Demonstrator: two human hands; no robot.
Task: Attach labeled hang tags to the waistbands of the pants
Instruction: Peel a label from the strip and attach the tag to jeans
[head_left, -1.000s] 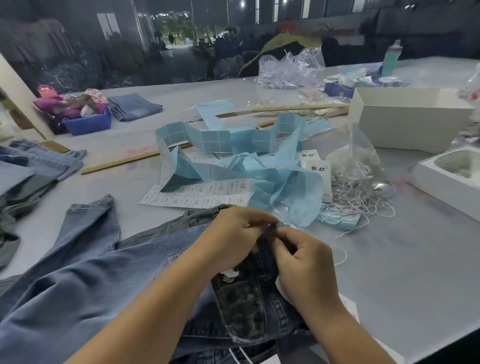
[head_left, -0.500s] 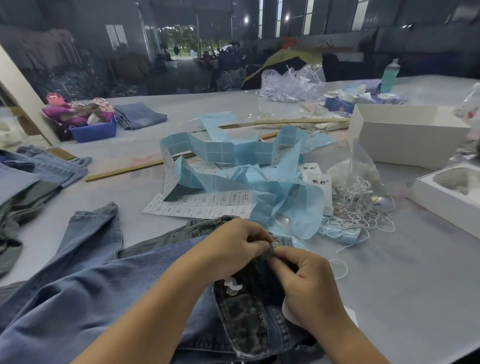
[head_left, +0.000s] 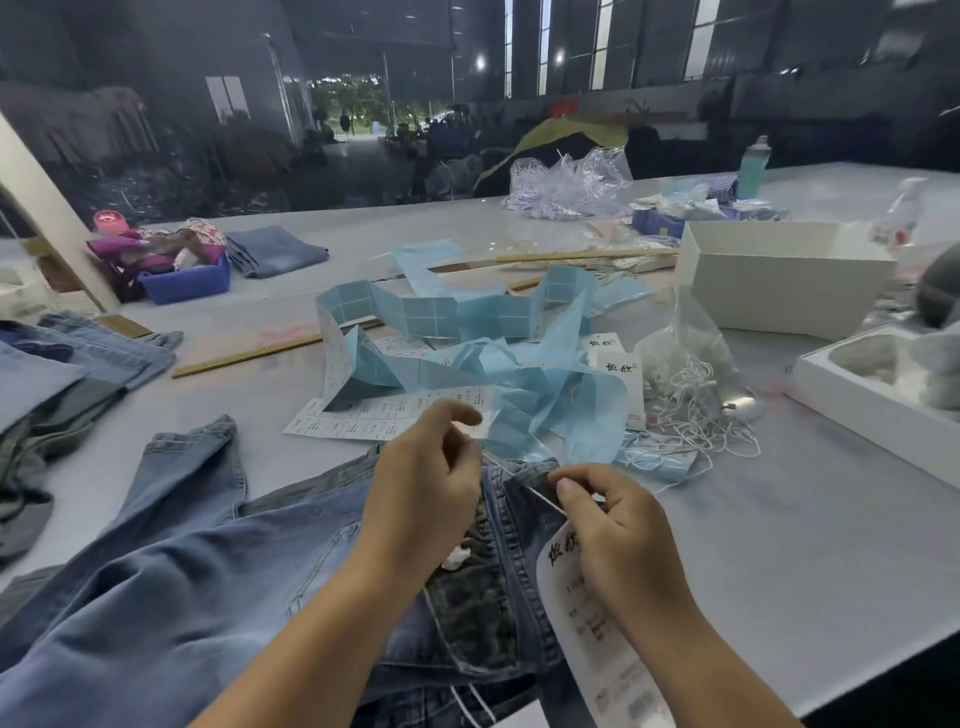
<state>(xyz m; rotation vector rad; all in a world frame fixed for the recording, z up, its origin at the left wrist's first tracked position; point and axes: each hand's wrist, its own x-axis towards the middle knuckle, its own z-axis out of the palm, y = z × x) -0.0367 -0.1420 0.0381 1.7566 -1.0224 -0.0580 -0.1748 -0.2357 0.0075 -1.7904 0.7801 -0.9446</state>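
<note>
Right now both hands are working at the waistband (head_left: 519, 475) of a pair of blue jeans (head_left: 171, 561) lying across the near edge of the grey worktop (head_left: 779, 545). The left hand (head_left: 423, 486) is hovering over the waistband with its fingers curled, thumb and forefinger pinching one end of a thin white string (head_left: 496, 464). The right hand (head_left: 618, 535), just beside it on the waistband's other side, is pinching the same string between thumb and fingertips, so the string is stretching taut between the two hands, right over the waistband. A white hang tag (head_left: 597, 644) with black printed characters is hanging down under the right hand, lying partly on the denim (its lower print is too blurred to read).

Beyond the waistband a tangle of pale blue label backing strips (head_left: 467, 332) is sprawling over the worktop, with a sheet of printed white labels (head_left: 379, 418) lying at its near edge. Beside the strips, away from the left hand, a clear bag of white strings (head_left: 685, 364) is spilling loose loops, and more hang tags (head_left: 621, 371) are resting against it. Farther behind that bag an open white box (head_left: 779, 286) is sitting. Far off behind the strips, a blue bin (head_left: 187, 283) is holding bright cloth beside folded jeans (head_left: 278, 249).
</note>
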